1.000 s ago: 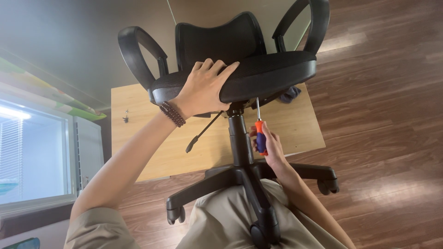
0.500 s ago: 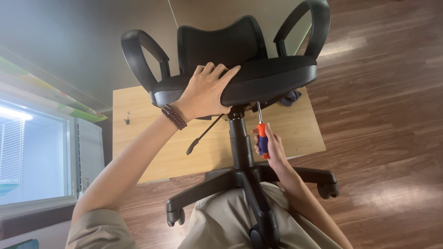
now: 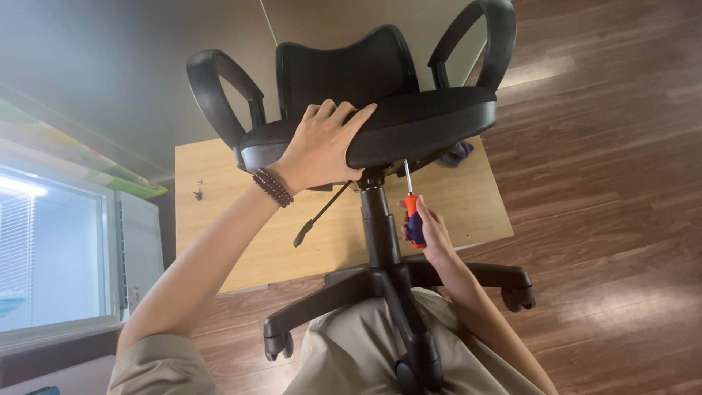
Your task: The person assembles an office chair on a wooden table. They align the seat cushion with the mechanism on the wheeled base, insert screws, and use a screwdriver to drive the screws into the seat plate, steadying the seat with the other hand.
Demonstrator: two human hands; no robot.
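A black office chair (image 3: 409, 121) with two armrests stands on a wheeled star base (image 3: 351, 292) right in front of me. My left hand (image 3: 322, 146), a bead bracelet at its wrist, lies flat on the seat's front edge and grips it. My right hand (image 3: 431, 230) holds a screwdriver (image 3: 412, 212) with an orange and blue handle beside the chair's centre column (image 3: 376, 227). Its metal shaft points up at the underside of the seat. A black lever (image 3: 318, 216) hangs down under the seat on the left.
A light wooden board (image 3: 219, 212) lies on the dark wooden floor (image 3: 607, 183) behind the chair, with a few small screws (image 3: 197, 192) near its left edge and a dark cloth (image 3: 457, 153) by the seat. A white unit (image 3: 135, 249) stands at left. My knees are under the base.
The view has shifted slightly. My right hand has raised the screwdriver a little toward the seat's underside. My left hand stays on the seat.
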